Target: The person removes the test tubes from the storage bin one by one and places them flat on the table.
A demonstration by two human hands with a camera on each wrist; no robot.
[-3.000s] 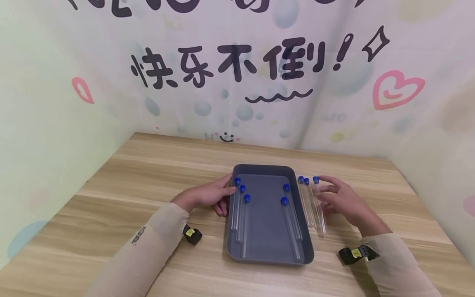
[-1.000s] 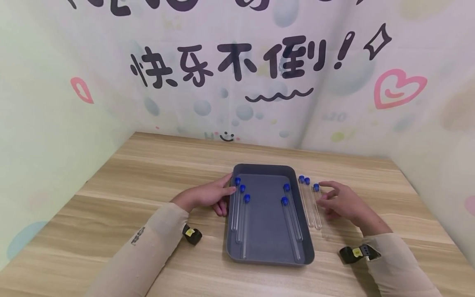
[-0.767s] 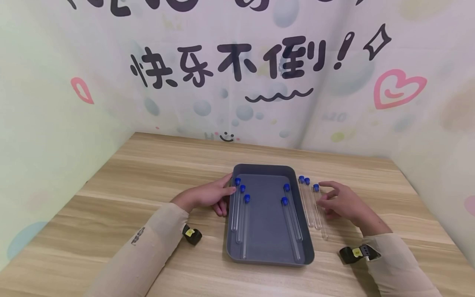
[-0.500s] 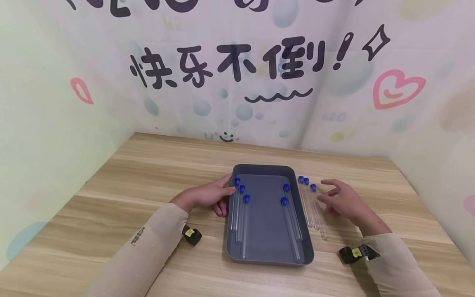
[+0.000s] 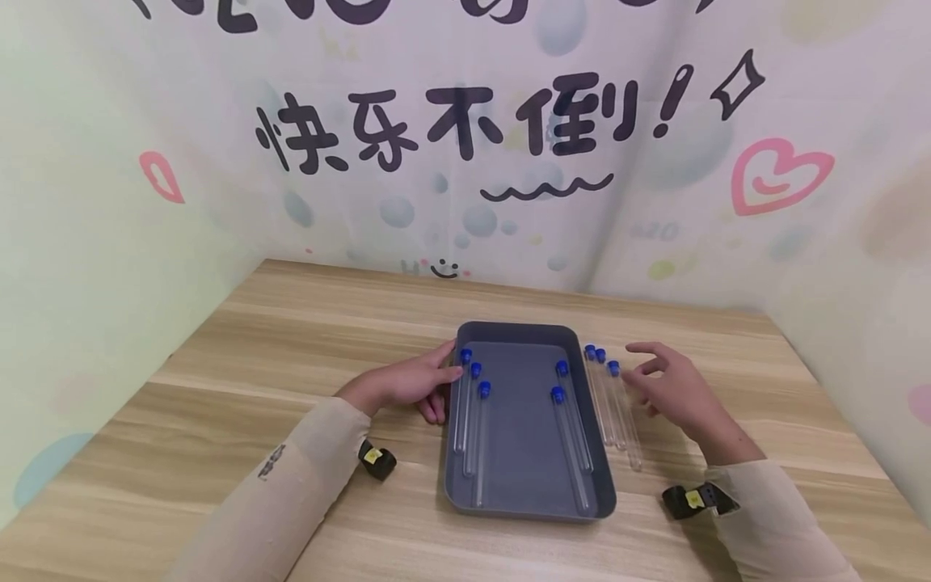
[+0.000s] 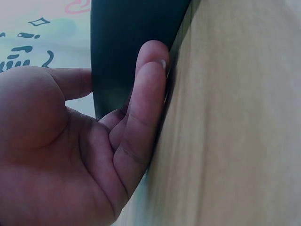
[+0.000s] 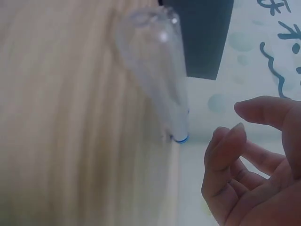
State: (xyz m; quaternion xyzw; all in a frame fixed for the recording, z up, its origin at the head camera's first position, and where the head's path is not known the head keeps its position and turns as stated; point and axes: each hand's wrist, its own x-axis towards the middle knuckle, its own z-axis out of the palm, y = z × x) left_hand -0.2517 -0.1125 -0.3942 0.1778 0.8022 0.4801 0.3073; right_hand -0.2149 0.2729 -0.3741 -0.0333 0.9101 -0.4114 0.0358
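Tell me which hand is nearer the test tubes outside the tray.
Right. The right hand is just beside those test tubes; the left hand is across the tray from them.

Beige sleeves point(image 5: 284, 493), black wrist cameras point(image 5: 380, 464)

Tray point(image 5: 520, 436) looks like smooth matt plastic, tubes point(image 5: 481, 453) clear and glossy (glass or plastic, can't tell), caps point(image 5: 558, 394) smooth plastic, tabletop point(image 5: 291, 323) smooth wood-grain with low sheen, backdrop point(image 5: 349, 226) lightly creased cloth, sleeves point(image 5: 291, 485) matt cloth, wrist cameras point(image 5: 379, 462) plastic.
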